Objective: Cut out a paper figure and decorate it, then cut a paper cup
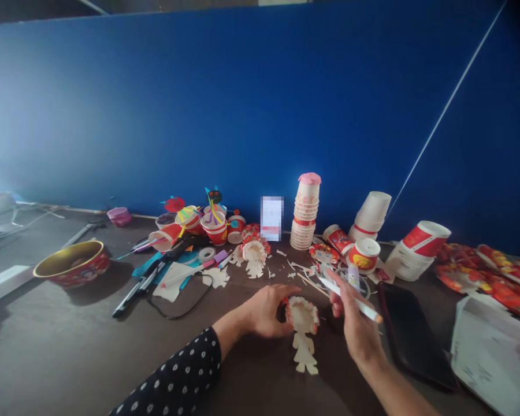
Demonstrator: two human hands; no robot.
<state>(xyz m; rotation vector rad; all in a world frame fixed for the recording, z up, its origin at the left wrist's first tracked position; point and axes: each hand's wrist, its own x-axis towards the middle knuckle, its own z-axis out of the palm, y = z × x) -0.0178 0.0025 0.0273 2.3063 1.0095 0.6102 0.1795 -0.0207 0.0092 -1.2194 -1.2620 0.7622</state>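
A paper cutout figure (304, 349) lies on the dark table in front of me, its round head ringed by a curled red-and-white paper edge. My left hand (272, 312) is curved around the left side of that head, thumb and fingers gripping its rim. In my right hand (354, 323) is a white marker (359, 306) with an orange end at the lower right. Its other end points up and left, above the table and to the right of the figure. Behind them lies a second similar paper figure (255, 263).
A tall paper cup stack (305, 216) stands at the back, with more stacked cups (422, 251) at right. A black phone (411, 332) lies beside my right arm. Paper scraps, pens and a red-gold bowl (75, 268) lie leftward. A blue partition (242, 104) rises behind.
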